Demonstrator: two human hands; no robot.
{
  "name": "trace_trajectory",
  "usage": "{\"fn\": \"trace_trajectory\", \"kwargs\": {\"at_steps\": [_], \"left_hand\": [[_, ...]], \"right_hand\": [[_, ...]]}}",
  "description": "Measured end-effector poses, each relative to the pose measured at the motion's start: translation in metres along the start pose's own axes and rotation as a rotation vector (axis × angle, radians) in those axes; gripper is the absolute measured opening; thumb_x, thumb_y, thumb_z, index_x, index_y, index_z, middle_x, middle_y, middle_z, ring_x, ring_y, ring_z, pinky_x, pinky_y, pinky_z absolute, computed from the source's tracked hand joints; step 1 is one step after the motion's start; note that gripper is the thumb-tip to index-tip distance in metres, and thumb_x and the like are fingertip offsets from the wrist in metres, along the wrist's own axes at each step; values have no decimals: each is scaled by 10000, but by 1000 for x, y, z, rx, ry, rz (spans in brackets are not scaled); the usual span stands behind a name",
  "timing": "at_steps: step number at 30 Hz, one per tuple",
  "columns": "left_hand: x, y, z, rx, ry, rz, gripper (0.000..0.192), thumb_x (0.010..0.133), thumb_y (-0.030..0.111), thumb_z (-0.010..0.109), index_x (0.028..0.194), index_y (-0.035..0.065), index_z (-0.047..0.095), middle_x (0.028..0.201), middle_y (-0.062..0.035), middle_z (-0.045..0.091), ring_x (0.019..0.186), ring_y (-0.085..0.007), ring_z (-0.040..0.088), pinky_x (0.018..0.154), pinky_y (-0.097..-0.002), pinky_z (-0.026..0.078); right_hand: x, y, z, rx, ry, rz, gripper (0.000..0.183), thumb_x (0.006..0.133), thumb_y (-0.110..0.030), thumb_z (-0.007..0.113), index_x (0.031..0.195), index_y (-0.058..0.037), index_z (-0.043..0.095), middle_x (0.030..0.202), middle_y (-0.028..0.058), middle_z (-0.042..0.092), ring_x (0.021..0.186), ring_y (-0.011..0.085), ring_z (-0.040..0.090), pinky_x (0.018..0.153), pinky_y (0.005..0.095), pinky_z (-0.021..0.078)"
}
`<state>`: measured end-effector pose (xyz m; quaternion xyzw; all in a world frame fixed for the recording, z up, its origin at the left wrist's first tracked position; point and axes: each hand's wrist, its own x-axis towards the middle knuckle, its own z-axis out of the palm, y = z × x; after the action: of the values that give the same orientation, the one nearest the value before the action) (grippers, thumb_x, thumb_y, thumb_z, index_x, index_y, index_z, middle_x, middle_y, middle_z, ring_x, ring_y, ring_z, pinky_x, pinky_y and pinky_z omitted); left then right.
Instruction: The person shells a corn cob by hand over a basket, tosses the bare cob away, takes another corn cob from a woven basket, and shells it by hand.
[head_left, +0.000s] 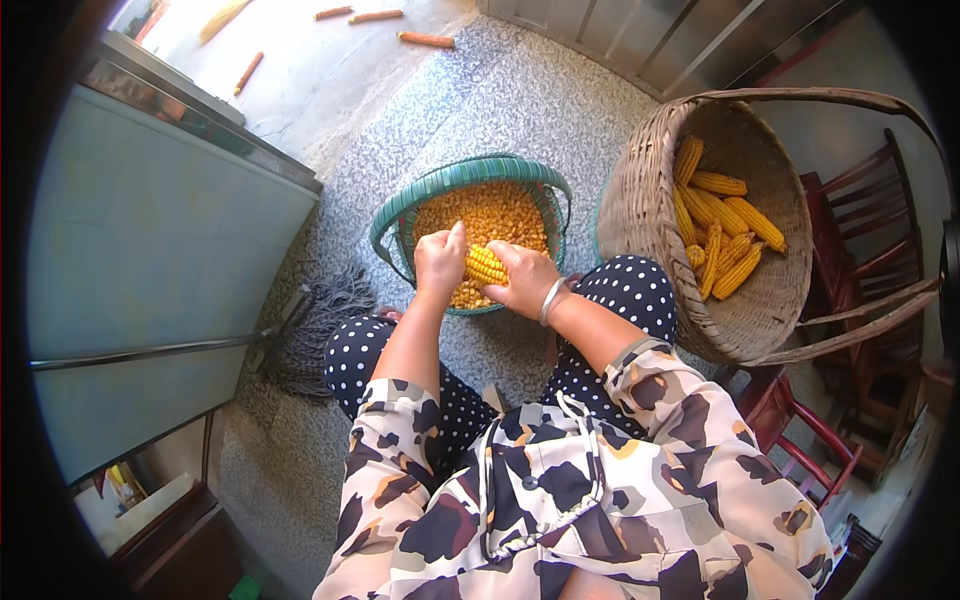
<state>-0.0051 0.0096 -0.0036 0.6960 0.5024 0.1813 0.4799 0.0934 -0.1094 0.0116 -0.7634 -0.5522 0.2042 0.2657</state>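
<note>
Over a green woven basket (469, 174) filled with loose corn kernels (495, 206), I hold a yellow ear of corn (484, 265) between both hands. My left hand (441, 259) is closed at the ear's left end, its thumb pointing up; the fingers hide that end. My right hand (521, 277), with a silver bracelet at the wrist, grips the right end, thumb on top. Kernels still sit in rows on the visible middle of the ear. To the right, a large wicker basket (645, 202) lies tilted with several whole ears of corn (724, 214) inside.
Bare corncobs (426, 40) lie on the floor beyond the doorway. A grey string mop (326, 330) rests left of my knee, beside a pale panel with a metal bar (150, 352). Dark red wooden chairs (874, 202) stand behind the wicker basket and at the lower right.
</note>
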Motion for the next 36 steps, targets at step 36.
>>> {"fn": "trace_trajectory", "kwargs": {"at_steps": [36], "left_hand": [[-2,23,-15,-683,-349,-316,260,835,288,546,808,40,616,655,-3,567,460,-56,463,377,-207,359]], "right_hand": [[17,13,-9,460,-47,130,529,593,-272,739,1023,-23,558,836,119,625,779,202,618,720,301,473]]}}
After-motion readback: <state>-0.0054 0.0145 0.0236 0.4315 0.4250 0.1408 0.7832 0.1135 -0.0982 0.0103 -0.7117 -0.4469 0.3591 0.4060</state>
